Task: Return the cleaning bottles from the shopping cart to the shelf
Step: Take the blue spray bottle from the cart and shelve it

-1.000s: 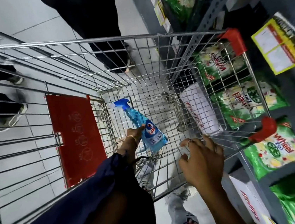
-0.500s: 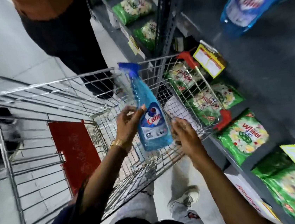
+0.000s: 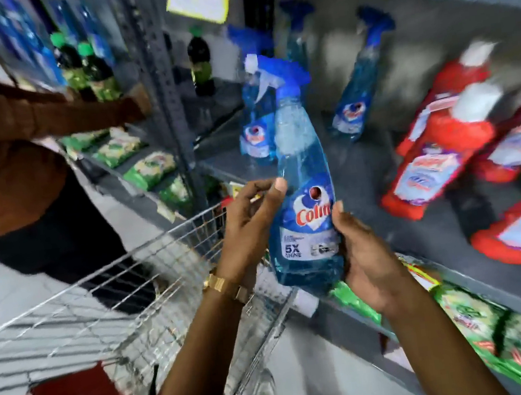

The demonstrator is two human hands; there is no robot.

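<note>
Shelf (image 3: 362, 166) stocked with spray bottles (image 3: 354, 95).

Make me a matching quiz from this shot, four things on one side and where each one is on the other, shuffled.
Things:
1. blue spray bottle
2. red bottles
3. gold watch
4. shopping cart

Places:
A. on the left wrist
B. held between both hands
C. below the hands, on the floor
D. on the shelf, far right

Pairs: 1-B, 2-D, 3-A, 4-C
</note>
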